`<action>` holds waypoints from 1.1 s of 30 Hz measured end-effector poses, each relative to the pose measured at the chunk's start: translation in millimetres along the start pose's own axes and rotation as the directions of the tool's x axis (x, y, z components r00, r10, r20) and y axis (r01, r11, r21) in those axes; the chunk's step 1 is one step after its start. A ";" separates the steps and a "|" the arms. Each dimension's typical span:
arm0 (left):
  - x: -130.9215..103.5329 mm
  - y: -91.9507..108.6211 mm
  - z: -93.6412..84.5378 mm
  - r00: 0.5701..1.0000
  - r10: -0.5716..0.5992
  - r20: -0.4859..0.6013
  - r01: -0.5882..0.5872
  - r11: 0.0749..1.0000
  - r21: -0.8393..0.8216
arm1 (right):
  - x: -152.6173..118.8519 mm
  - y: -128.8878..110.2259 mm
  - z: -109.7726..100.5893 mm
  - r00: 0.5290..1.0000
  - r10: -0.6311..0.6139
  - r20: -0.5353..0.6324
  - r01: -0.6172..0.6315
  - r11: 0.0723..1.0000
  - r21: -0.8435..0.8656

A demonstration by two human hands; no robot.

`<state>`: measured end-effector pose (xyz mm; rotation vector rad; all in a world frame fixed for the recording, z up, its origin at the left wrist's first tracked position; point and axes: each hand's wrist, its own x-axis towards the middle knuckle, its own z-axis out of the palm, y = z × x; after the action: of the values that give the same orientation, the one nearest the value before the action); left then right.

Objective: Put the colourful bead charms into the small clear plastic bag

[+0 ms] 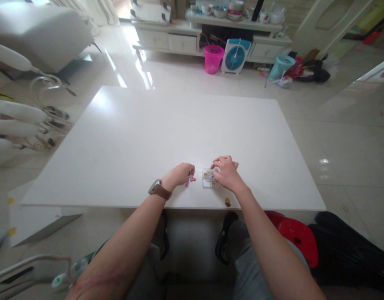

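A small clear box with compartments [205, 183] sits near the front edge of the white table, with ring-like and blue bits inside. My right hand [227, 173] is over its right side, fingers bent and apart, thumb and index at the box; part of the box is hidden under them. To the left, my left hand [181, 173], with a brown-strapped watch [160, 190] on the wrist, points its fingers down, closed together. Just below those fingertips lie several tiny pink and orange pieces [192, 179]. Whatever the fingertips pinch is too small to make out.
A small yellow and blue figure [227, 202] lies at the front edge of the white table [166, 125]. A red stool [296, 237] stands below on the right. Beyond the table are a pink basket [213, 60], a blue fan [236, 57] and a low cabinet [182, 43].
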<state>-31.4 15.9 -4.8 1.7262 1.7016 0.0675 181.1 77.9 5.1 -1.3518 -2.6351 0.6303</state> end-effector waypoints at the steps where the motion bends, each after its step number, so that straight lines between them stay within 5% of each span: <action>1: -0.2 -0.1 0.1 1.000 0.005 0.000 -0.005 1.000 0.001 | 0.1 -0.1 -0.1 1.000 0.000 -0.001 0.000 1.000 0.004; 33: 0.5 -2.8 11.3 0.998 0.055 -0.038 -0.052 0.995 0.088 | -2.0 -2.7 -0.2 1.000 -0.006 0.007 0.006 1.000 -0.002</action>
<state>-28.2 11.2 -15.0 1.8465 1.7099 0.0534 180.3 75.0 6.5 -1.3445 -2.6455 0.6327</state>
